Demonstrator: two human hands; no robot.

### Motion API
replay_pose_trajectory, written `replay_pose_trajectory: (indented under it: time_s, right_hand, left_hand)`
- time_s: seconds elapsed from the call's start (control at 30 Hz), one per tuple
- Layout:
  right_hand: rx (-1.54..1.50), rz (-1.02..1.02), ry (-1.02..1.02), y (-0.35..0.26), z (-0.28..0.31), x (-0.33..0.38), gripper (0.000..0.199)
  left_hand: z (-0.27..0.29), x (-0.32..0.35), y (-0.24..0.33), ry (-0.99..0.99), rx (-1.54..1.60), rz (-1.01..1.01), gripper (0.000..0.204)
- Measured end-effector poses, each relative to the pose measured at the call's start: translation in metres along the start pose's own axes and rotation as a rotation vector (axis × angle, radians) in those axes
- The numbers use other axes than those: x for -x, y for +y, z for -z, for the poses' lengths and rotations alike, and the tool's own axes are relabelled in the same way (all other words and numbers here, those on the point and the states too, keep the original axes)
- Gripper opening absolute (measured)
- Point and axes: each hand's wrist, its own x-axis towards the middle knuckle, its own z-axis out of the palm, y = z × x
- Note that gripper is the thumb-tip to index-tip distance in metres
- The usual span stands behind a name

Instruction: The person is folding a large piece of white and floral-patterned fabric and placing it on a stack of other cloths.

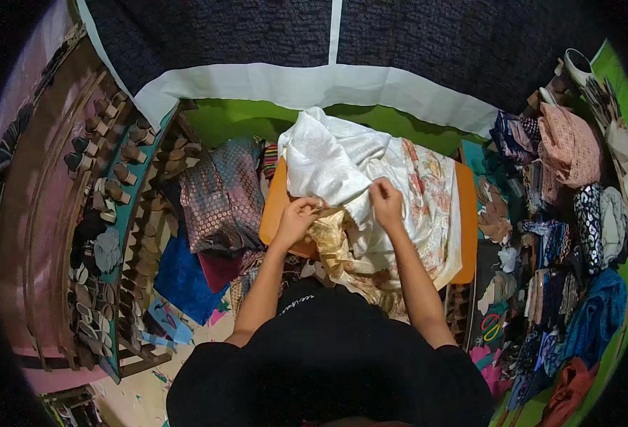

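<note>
White patterned fabric (pixel 331 153) lies bunched over an orange table (pixel 466 206), its right part printed with reddish flowers. At its near edge my left hand (pixel 299 220) is closed, thumb and fingers pinching the cloth beside a shiny gold piece of fabric (pixel 333 245). A little to the right, my right hand (pixel 386 203) pinches the same white fabric between thumb and fingertips. The cloth's edge runs between the two hands. Gold and floral cloth hangs off the table's near side toward my body.
On the left, a rack (pixel 130 206) holds rows of shoe-shaped forms. Patterned brown fabric (pixel 218 196) is piled beside the table, with blue cloth (pixel 186 277) below. Shelves of folded fabrics stand right, near scissors with coloured handles (pixel 492 326). A dark curtain (pixel 420 50) hangs behind.
</note>
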Motion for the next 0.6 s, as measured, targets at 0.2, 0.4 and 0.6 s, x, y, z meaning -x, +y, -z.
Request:
replay_pose_trajectory:
  time_s: [0.2,0.4,0.6]
  right_hand:
    - [0.082,-0.053,0.687,0.013,0.080,-0.036,0.021]
    - [-0.250,-0.199,0.890,0.043,0.188,-0.033,0.017]
    - [-0.537,-0.302,0.739,0.030,0.174,-0.005,0.026]
  left_hand:
    - [0.058,-0.003,-0.017,0.258,-0.264,-0.163,0.019]
    - [0.179,0.026,-0.015,0.991,-0.415,-0.068,0.008]
    - [0.207,0.064,-0.041,0.770,-1.131,0.586,0.038]
